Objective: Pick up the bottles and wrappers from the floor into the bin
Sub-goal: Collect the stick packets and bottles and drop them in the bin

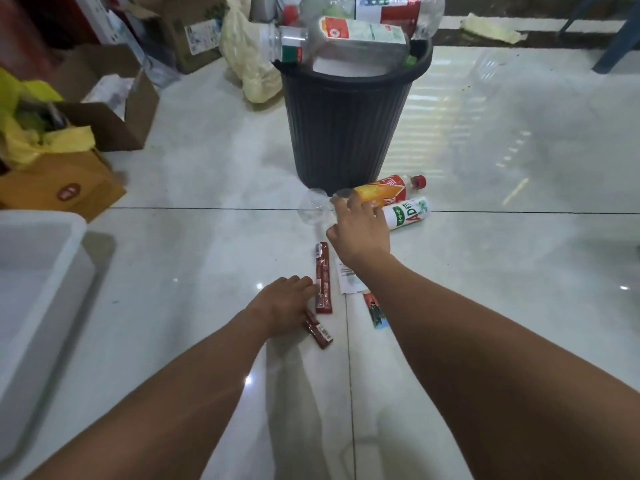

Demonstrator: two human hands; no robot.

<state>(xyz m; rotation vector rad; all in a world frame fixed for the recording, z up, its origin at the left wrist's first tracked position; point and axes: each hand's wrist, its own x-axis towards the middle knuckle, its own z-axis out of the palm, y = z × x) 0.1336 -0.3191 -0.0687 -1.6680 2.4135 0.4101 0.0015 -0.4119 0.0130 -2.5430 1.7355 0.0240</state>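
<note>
The bin [346, 133] stands on the floor [207, 168], heaped over its rim with bottles [360, 32]. Just in front of the bin, the right hand [360, 233] grips an orange bottle [377, 194] (a white bottle [407, 213] lies beside it). Farther from the bin, the left hand [280, 303] lies flat, its fingertips touching a red wrapper [322, 278].

**Reds on a White Floor**

The bin [346, 133] was black with fine vertical ribs. The floor [207, 168] was glossy white tile crossed by thin dark lines. The wrappers [322, 278] were red with white marks. The orange-labelled bottle [377, 192] showed yellow too; the white bottle [408, 213] bore green and red lettering.
</note>
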